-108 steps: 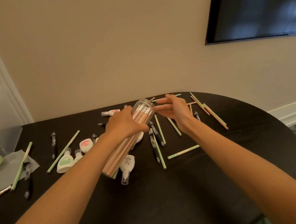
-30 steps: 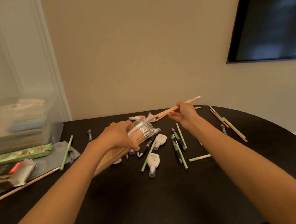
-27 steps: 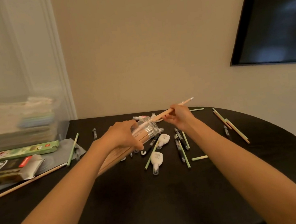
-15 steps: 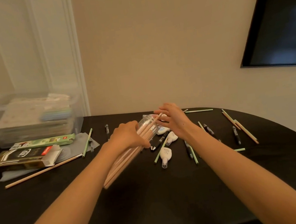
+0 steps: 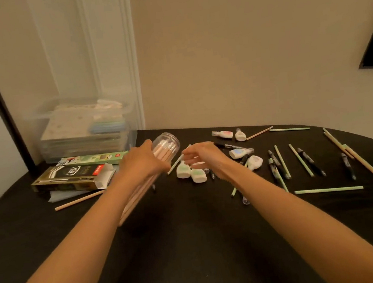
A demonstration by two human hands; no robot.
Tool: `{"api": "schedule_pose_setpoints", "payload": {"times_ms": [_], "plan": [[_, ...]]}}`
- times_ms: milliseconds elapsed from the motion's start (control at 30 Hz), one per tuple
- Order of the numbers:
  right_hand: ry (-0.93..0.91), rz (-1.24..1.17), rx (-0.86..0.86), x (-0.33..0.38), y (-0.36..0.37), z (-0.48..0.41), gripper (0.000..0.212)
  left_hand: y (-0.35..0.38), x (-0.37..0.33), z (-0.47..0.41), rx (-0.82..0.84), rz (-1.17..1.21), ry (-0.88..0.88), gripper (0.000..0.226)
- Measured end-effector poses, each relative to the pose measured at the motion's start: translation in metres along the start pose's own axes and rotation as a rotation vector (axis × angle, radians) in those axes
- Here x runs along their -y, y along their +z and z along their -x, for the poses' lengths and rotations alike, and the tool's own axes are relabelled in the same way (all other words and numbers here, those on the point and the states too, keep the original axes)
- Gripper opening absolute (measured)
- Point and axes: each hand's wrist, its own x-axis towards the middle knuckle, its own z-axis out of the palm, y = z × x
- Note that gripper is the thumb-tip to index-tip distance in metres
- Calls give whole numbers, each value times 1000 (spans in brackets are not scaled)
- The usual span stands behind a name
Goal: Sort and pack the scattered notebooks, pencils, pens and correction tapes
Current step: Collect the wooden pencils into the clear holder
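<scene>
Left hand (image 5: 143, 163) grips a clear tube (image 5: 168, 142) of beige pencils (image 5: 138, 195), tilted above the bench (image 5: 194, 247) left of centre. Right hand (image 5: 204, 156) now pinches a pale green pencil (image 5: 174, 166) just beside it, no longer the beige one.

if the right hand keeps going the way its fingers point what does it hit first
Likely the clear tube held in the left hand; the right hand points left at it, though depth is unclear.

Clear glossy plastic tube (image 5: 166, 144) holds bare-wood pencils (image 5: 137, 193); table (image 5: 194, 247) matt black; printed cardboard boxes (image 5: 74, 177).
</scene>
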Motion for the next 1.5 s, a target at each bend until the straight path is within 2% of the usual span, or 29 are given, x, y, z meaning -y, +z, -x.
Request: {"api": "schedule_pose_setpoints", "payload": {"times_ms": [67, 167, 233, 367, 500, 633, 733, 867, 1067, 1167, 1233, 1300, 1400, 1500], "plan": [[-69, 214, 42, -5, 28, -12, 26, -12, 23, -10, -51, -12, -50, 74], [-336, 653, 89, -12, 71, -32, 30, -27, 52, -27, -65, -33, -115, 81], [-495, 851, 126, -14, 96, -43, 36, -31, 64, -35, -59, -38, -132, 83], [-617, 1054, 149, -18, 121, -60, 38, -30, 78, -44, -40, -54, -133, 78], [-643, 1090, 142, -18, 118, -71, 24, -27, 82, -50, -19, -76, -149, 74], [-620, 1143, 261, -16, 102, -75, 18, -23, 80, -55, -19, -79, -138, 72], [-579, 1023, 284, -10, 85, -72, 13, -21, 75, -56, -24, -72, -121, 74], [-485, 624, 279, -2, 59, -61, 3, -19, 64, -58, -17, -80, -112, 77], [-309, -174, -91, -5, -5, -57, 11, -16, 32, -54, -36, -56, -74, 73], [-192, -448, -379, -17, -47, -57, 9, -8, 11, -49, 1, -93, -35, 73], [-119, -590, -601, -26, -73, -57, 8, -2, -1, -45, 27, -101, 1, 69], [-71, -720, -744, -33, -96, -54, 12, 4, -14, -41, 60, -109, 35, 66], [8, -817, -855, -39, -116, -45, 19, 12, -31, -38, 101, -137, 96, 65], [17, -818, -872, -41, -127, -39, 18, 18, -43, -36, 116, -150, 124, 66]]}}
